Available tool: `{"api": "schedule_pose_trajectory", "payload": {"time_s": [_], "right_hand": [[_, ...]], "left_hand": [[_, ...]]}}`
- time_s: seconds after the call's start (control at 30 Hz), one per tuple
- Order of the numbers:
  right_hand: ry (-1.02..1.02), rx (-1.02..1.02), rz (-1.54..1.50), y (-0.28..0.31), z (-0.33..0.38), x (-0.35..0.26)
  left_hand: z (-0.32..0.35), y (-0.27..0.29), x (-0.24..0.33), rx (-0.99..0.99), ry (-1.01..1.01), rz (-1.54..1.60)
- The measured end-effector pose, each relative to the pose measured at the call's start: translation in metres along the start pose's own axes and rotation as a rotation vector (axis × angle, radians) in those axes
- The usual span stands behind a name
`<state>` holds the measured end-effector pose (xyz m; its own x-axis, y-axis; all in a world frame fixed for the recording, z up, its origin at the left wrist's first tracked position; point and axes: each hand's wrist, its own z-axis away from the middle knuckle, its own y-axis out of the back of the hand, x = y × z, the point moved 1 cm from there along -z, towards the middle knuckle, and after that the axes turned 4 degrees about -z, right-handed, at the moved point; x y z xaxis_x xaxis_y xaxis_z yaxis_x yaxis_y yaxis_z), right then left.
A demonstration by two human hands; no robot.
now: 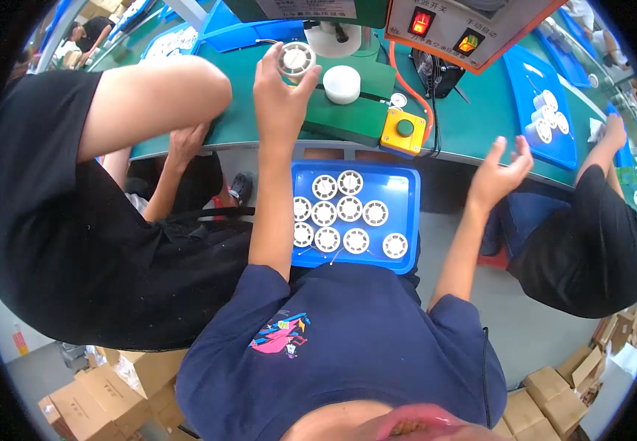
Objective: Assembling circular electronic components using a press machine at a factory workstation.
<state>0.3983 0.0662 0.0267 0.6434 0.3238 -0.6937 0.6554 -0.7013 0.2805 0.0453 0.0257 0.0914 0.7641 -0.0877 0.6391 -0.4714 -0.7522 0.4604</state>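
Note:
My left hand (283, 99) is raised over the bench, its fingers and thumb closed round the rim of a round white part with dark slots like spokes (296, 59). A thin wire sticks out beside that part. Just right of it, a white round block (342, 84) sits on the green base (344, 117) of a bench machine. Off to the right, near the bench edge, my right hand (502, 176) is in the air with fingers apart, holding nothing. Between my forearms, a blue tray (412, 213) at my lap carries several similar round white parts (349, 208), some with thin wires.
A yellow box with a green button (404, 131) sits at the bench's front edge. The machine's control panel (465, 29) overhangs the bench, beside an orange hose (414, 95). Another blue tray (535, 81) holds white parts. People sit close on both sides; cardboard boxes (94, 400) stand behind.

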Motion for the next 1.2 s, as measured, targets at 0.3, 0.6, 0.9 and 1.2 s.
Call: {"api": "schedule_pose_trajectory", "payload": {"time_s": [0.3, 0.6, 0.9, 1.2], "right_hand": [[-0.07, -0.514, -0.556, -0.05, 0.049, -0.116], [0.027, -0.621, -0.817, -0.124, 0.036, -0.153], [0.024, -0.65, -0.733, -0.14, 0.033, -0.147], [-0.262, -0.797, -0.734, -0.142, 0.03, -0.16]], "left_hand": [[0.019, -0.005, 0.023, -0.159, -0.046, 0.11], [0.018, -0.02, 0.027, -0.18, -0.084, 0.148], [0.015, -0.019, 0.016, -0.169, -0.11, 0.087], [0.021, -0.007, 0.005, -0.142, -0.164, 0.0]]}}
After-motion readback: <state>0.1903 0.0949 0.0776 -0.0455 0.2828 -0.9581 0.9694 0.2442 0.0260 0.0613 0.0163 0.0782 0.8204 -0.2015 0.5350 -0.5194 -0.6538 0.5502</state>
